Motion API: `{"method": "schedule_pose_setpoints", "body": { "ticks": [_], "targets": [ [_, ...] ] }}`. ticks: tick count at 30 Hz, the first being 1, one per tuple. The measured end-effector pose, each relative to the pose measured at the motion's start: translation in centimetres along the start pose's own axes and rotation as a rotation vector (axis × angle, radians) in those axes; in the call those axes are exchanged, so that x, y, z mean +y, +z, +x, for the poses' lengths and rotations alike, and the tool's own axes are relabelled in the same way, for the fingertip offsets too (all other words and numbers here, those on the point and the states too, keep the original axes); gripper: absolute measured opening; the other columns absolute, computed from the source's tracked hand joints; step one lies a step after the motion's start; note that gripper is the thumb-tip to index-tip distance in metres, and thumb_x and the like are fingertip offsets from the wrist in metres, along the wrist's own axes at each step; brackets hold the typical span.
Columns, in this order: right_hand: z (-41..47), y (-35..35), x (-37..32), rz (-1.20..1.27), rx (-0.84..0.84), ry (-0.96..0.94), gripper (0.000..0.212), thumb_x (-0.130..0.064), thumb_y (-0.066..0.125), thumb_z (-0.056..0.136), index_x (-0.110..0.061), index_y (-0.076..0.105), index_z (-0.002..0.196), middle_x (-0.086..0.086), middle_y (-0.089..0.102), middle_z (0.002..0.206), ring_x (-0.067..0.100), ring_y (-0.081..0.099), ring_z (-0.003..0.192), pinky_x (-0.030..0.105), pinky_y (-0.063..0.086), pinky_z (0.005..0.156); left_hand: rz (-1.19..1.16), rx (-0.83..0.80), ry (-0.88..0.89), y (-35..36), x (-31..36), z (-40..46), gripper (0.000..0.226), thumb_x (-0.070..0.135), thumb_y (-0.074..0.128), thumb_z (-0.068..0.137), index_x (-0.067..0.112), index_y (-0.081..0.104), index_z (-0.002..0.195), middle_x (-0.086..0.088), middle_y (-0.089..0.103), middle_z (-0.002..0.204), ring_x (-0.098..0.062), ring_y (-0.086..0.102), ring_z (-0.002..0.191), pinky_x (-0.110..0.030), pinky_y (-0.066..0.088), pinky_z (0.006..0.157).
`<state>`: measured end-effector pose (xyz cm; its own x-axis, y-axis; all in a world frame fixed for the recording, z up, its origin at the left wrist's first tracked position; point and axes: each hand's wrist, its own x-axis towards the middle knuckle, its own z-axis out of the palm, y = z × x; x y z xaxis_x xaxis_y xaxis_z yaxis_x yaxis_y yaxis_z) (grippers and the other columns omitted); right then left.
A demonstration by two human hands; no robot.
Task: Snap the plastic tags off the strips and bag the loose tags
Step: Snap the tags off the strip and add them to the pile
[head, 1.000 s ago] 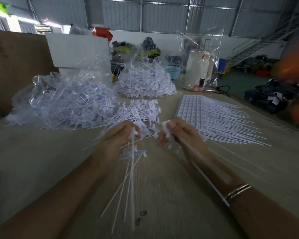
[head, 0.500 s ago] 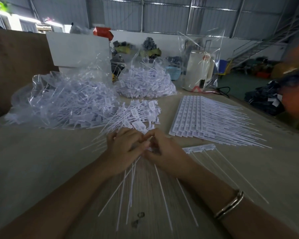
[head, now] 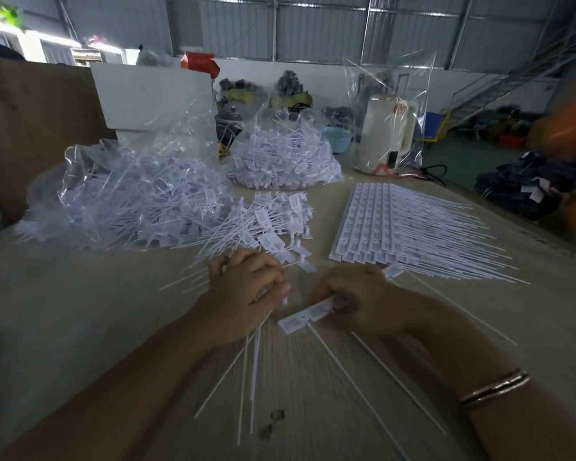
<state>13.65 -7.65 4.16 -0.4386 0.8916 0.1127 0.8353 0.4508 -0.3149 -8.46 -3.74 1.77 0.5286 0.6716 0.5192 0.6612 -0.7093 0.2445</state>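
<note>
**Both hands gripping tags at the near edge of the desk**

Your left hand (head: pixel 246 291) is curled around a small bundle of loose tags (head: pixel 251 357); their thin white tails fan out from under your palm toward you across the desk (head: pixel 80 311). Your right hand (head: pixel 359 301) sits just beside it, apart from the left, with its fingers bent down over a short strip of tags (head: pixel 308 316) that is still joined head to head. The strip's free end sticks out toward your left hand, and its long tails run back along the desk under your right forearm. On that wrist you wear a bracelet (head: pixel 494 387).

Just beyond your left hand lies an unbagged heap of loose tags (head: pixel 273 221), heads mostly pointing right. Behind it, to the left, a clear bag of tags (head: pixel 130 194) lies slumped on its side with its mouth toward the heap. A second clear bag of tags (head: pixel 283 158) stands farther back, near the middle of the desk.

To your right, a flat stack of unbroken strips (head: pixel 379 224) lies with its rows of heads on the left and its tails spreading away to the right; one tag head near its front corner almost touches your right hand.

At the far edge stands a white kettle (head: pixel 388 131) inside a clear plastic bag, and on the left a white box (head: pixel 150 98).
</note>
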Motion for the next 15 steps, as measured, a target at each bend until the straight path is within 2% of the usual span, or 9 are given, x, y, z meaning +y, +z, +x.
{"method": "schedule_pose_setpoints", "body": {
  "ticks": [3, 5, 7, 9, 11, 14, 15],
  "targets": [
    [0.4, 0.4, -0.8, -0.034, 0.141, -0.082, 0.015, -0.033, 0.063, 0.085, -0.022, 0.067, 0.094, -0.008, 0.064, 0.089, 0.010, 0.057, 0.083, 0.035, 0.044, 0.084, -0.014, 0.005, 0.024, -0.1, 0.3, 0.0, 0.056, 0.059, 0.022, 0.082, 0.029, 0.069, 0.086, 0.026, 0.054, 0.108, -0.001, 0.036, 0.117, -0.029, 0.011, 0.089],
    [0.7, 0.5, -1.4, 0.018, 0.276, -0.083, 0.018, -0.032, 0.063, 0.084, -0.019, 0.068, 0.097, -0.001, 0.066, 0.089, 0.015, 0.060, 0.080, 0.035, 0.047, 0.072, 0.030, -0.007, 0.050, -0.3, 0.3, 0.0, 0.059, 0.060, 0.023, 0.082, 0.027, 0.071, 0.088, 0.025, 0.055, 0.105, -0.003, 0.038, 0.116, -0.034, 0.015, 0.091],
    [0.8, 0.5, -1.4, -0.009, 0.375, -0.086, 0.023, -0.037, 0.061, 0.084, -0.025, 0.068, 0.102, -0.002, 0.067, 0.092, 0.015, 0.062, 0.083, 0.034, 0.047, 0.071, 0.032, 0.021, 0.073, -0.4, 0.3, 0.1, 0.055, 0.059, 0.028, 0.083, 0.025, 0.071, 0.087, 0.023, 0.057, 0.097, -0.007, 0.043, 0.111, -0.041, 0.022, 0.091],
    [0.9, 0.7, -1.5, -0.051, 0.412, -0.078, 0.029, -0.045, 0.053, 0.084, -0.030, 0.068, 0.104, -0.005, 0.069, 0.096, 0.012, 0.063, 0.084, 0.033, 0.049, 0.071, -0.005, 0.065, 0.077, -0.7, 0.3, 0.3, 0.051, 0.056, 0.034, 0.083, 0.021, 0.071, 0.085, 0.022, 0.057, 0.091, -0.011, 0.047, 0.106, -0.047, 0.030, 0.089],
    [1.1, 0.9, -1.6, 0.016, 0.376, -0.049, 0.032, -0.053, 0.047, 0.088, -0.033, 0.067, 0.104, -0.010, 0.069, 0.098, 0.006, 0.062, 0.081, 0.030, 0.049, 0.072, -0.050, 0.085, 0.087, -0.9, 0.4, 0.5, 0.045, 0.052, 0.038, 0.083, 0.019, 0.069, 0.085, 0.021, 0.054, 0.089, -0.014, 0.048, 0.103, -0.052, 0.035, 0.085],
    [0.9, 0.5, -0.6, 0.245, 0.384, 0.057, 0.048, -0.063, 0.035, 0.084, -0.029, 0.067, 0.096, -0.012, 0.067, 0.080, -0.001, 0.061, 0.069, 0.027, 0.049, 0.068, -0.055, 0.151, 0.145, -1.3, -0.2, 0.6, 0.034, 0.044, 0.044, 0.085, 0.019, 0.066, 0.081, 0.017, 0.057, 0.086, -0.010, 0.046, 0.098, -0.054, 0.036, 0.079],
    [0.7, 0.1, 0.2, 0.282, 0.409, 0.104, 0.048, -0.061, 0.036, 0.083, -0.026, 0.067, 0.094, -0.011, 0.065, 0.075, -0.001, 0.061, 0.067, 0.027, 0.049, 0.067, -0.066, 0.177, 0.139, -1.6, -0.6, 0.6, 0.033, 0.043, 0.045, 0.084, 0.019, 0.066, 0.080, 0.016, 0.059, 0.085, -0.008, 0.046, 0.096, -0.053, 0.036, 0.078]
  ]
}}
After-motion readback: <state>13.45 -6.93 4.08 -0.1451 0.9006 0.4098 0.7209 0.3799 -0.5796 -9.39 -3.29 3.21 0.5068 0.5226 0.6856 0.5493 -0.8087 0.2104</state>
